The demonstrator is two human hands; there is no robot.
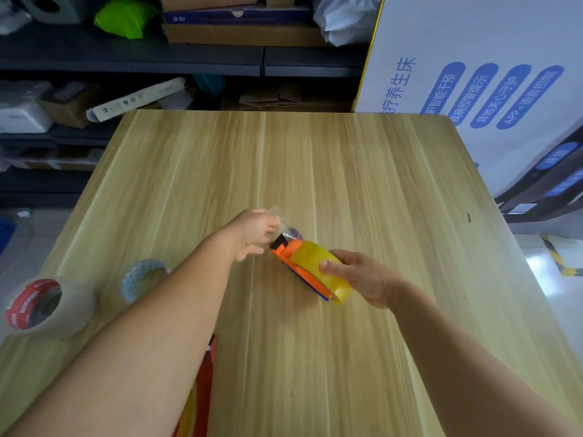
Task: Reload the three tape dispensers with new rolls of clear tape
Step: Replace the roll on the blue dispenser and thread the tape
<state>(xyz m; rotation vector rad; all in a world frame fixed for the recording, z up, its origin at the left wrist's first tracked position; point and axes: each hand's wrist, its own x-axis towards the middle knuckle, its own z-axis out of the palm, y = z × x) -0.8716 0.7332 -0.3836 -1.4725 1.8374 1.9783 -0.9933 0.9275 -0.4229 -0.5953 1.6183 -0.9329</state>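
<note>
An orange tape dispenser [291, 258] loaded with a yellowish roll of tape [318, 272] lies tilted on the wooden table [347, 168]. My right hand [362, 277] grips the roll and dispenser from the right, thumb on top. My left hand [255, 231] pinches the clear tape end [280, 223] drawn out past the dispenser's black front end. A clear tape roll with a red core [47, 305] stands at the left table edge. Beside it lies a roll with a white-and-blue core [142, 277]. A red and yellow object [202, 392], partly hidden under my left forearm, lies at the near edge.
Dark shelves [189, 61] with cardboard boxes, bags and packages run behind the table. A large white printed box [473, 89] stands at the back right, close to the table's corner. A small dark mark [468, 217] is on the table's right side.
</note>
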